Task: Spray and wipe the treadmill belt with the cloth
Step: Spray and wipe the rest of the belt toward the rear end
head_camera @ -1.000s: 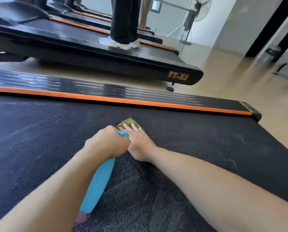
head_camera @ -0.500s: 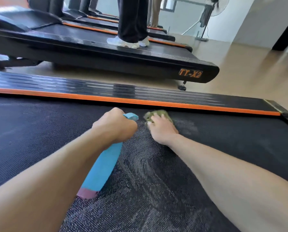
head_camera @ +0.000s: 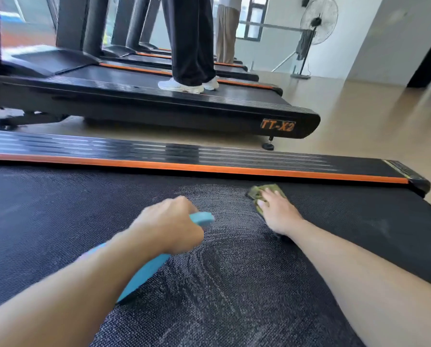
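While the cloth [head_camera: 264, 194] is pressed flat on the belt [head_camera: 59, 221] by the right hand [head_camera: 278, 212], the spray bottle [head_camera: 144, 271] is gripped by the left hand [head_camera: 166, 227]; streaks are risked if unsprayed areas are wiped dry.

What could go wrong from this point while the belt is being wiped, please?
1. The right hand presses the green cloth close to the orange side strip; a further stroke might run the fingers into that edge.
2. The treadmill belt looks wet and streaked, so the palm may slip.
3. The left hand grips the blue spray bottle low over the belt; it could drag across the wiped patch.
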Available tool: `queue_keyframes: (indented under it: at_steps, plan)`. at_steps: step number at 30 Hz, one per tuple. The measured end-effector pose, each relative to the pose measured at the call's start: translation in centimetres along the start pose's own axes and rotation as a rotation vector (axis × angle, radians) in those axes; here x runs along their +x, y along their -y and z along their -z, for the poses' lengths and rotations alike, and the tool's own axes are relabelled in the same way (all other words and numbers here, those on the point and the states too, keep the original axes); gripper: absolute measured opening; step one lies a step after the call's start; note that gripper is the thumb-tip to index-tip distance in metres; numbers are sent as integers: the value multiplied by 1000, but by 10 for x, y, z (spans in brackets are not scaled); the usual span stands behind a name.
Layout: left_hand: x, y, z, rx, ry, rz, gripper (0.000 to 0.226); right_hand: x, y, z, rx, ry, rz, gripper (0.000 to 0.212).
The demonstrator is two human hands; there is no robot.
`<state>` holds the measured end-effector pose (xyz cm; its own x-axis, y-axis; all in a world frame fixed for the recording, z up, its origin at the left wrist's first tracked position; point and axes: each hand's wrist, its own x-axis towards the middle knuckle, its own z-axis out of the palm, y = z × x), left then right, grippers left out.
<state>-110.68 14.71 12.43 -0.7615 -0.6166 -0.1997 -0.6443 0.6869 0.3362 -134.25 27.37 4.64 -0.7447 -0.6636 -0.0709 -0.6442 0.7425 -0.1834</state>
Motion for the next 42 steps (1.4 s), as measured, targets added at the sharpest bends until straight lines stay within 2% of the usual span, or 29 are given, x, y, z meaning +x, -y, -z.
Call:
queue_keyframes:
  at_steps: [3, 8, 10, 12, 15, 16, 17, 18, 22, 24, 25, 27, 30, 33, 35, 38, 40, 42]
  plan:
    - [-14, -16, -7, 3, 89, -73, 23, -34, -5, -15, 54, -20, 2, 54]
    - [-20, -37, -17, -57, 49, -121, 27, -137, 19, -29, 82, 16, 356, 54]
    - [-25, -40, -20, -62, 49, -143, 24, -142, 3, -21, 85, 46, 387, 52]
    - [-29, -39, -19, -70, 43, -145, 22, -118, -35, -12, 118, 53, 258, 50]
    - [-33, -36, -17, -80, 35, -149, 19, -83, -102, 2, 113, -33, -220, 52]
    - [-35, -37, -18, -85, 30, -158, 18, -82, -112, 3, 89, -48, -313, 53]
    - [-36, -37, -17, -85, 27, -164, 17, -83, -109, 0, 74, -53, -306, 53]
    - [-36, -38, -19, -79, 31, -173, 18, -88, -94, -5, 73, -42, -229, 52]
    - [-36, -41, -21, -50, 30, -178, 24, -145, 9, -28, 43, 17, 349, 50]
    - [-35, -44, -21, -39, 21, -172, 30, -156, 27, -34, -13, 61, 507, 50]
    - [-34, -44, -21, -36, 16, -168, 31, -151, 24, -32, -25, 80, 527, 50]
    - [-33, -43, -22, -28, 21, -158, 30, -128, 0, -20, 7, 82, 418, 51]
    - [-32, -50, -26, -20, 29, -158, 26, -94, -73, 0, 22, 13, 69, 52]
    - [-28, -73, -25, -121, -4, -164, 19, -87, -151, 9, 22, 9, -279, 56]
    - [-23, -92, -27, -227, -24, -177, 17, -87, -173, 9, 23, -25, -402, 56]
    - [-15, -115, -37, -308, -46, -164, 16, -83, -156, 4, 4, -82, -423, 55]
    - [-8, -124, -43, -276, -63, -137, 18, -78, -125, -1, 21, -57, -270, 55]
    - [0, -129, -48, -242, -71, -98, 23, -72, -89, -7, 52, -14, -4, 53]
